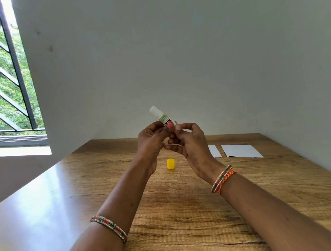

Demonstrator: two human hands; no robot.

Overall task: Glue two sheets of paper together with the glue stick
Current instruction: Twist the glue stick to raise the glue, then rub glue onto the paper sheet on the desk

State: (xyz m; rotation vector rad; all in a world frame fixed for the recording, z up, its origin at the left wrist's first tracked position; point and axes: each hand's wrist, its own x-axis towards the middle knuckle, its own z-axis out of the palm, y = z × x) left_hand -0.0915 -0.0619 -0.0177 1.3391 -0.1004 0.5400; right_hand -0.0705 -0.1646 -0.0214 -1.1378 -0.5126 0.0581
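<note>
Yellow cap (171, 163), white paper sheets (241, 151), wood-grain brown table (188, 213).

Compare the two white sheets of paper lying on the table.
The left sheet shows as a narrow strip, partly hidden behind the right hand; the right sheet is wide and in full view. The left sheet lies nearer the yellow cap; the right sheet lies nearer the wall. Both are white, flat on the wooden table, and untouched.

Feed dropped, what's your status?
Both hands, left and right, grip glue stick, uncapped. Yellow cap on table. Paper sheets untouched, nothing blocking.
</note>
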